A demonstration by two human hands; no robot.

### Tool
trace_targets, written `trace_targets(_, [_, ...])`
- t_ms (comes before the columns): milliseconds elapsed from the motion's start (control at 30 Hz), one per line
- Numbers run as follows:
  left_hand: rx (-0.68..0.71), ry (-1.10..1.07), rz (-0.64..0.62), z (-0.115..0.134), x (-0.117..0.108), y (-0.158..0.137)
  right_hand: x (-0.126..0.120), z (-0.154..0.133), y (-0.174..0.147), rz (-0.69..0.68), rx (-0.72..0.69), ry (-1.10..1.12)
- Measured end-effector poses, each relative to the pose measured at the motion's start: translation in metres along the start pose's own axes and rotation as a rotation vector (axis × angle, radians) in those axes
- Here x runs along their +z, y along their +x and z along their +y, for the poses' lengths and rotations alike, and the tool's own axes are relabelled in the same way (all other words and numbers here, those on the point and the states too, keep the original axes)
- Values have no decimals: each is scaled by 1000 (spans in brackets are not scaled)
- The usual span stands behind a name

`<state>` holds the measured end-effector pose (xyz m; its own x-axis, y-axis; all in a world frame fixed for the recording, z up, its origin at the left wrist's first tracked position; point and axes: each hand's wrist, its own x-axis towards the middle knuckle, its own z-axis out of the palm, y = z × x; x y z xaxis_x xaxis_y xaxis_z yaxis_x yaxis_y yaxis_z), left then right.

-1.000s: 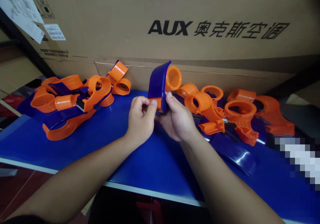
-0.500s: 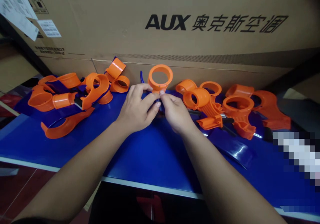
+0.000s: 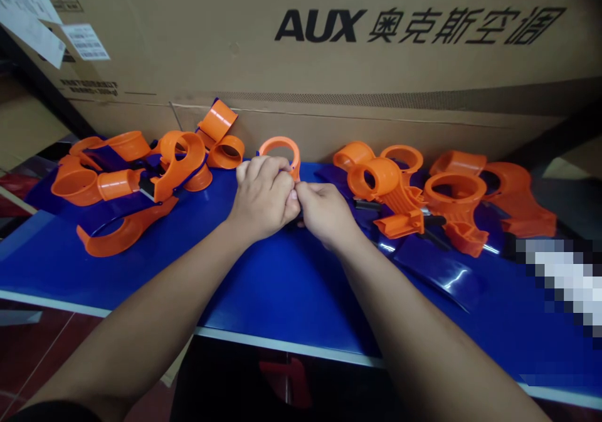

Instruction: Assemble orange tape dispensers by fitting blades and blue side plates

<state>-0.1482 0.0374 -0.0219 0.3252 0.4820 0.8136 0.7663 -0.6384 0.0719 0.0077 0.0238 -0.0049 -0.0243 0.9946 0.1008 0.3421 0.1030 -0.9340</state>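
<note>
Both hands are closed on one orange tape dispenser [image 3: 278, 143] at the middle of the blue tabletop, in front of the cardboard. Only its ring shows, rising behind the knuckles; the rest is hidden by the fingers. My left hand [image 3: 264, 196] wraps over it from the left, fingers curled. From the right, my right hand [image 3: 327, 212] grips its lower part, thumb pressed close against the left hand. Orange dispenser parts with blue plates [image 3: 115, 187] lie heaped left of my hands. More tape dispensers [image 3: 454, 191] with black handles are piled on the right.
A large cardboard box [image 3: 197, 39] with black lettering stands like a wall along the back. The blue tabletop [image 3: 263, 290] ends at a pale front edge. A blue plastic plate [image 3: 437, 274] lies flat at right. Below the edge, something red [image 3: 298, 381] shows.
The dispenser's ring has tilted and shifted left and lower behind my left hand. My left fingers have curled over it more tightly. The view has tipped slightly.
</note>
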Motion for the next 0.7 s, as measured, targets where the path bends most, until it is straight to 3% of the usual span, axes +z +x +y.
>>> trace_targets(467, [1,62,-102,5,-4,5,-2,-5,2,6,122,-97])
trace_targets(700, [26,84,-5,-2,-2,4,-1,-12,2,-59,280,163])
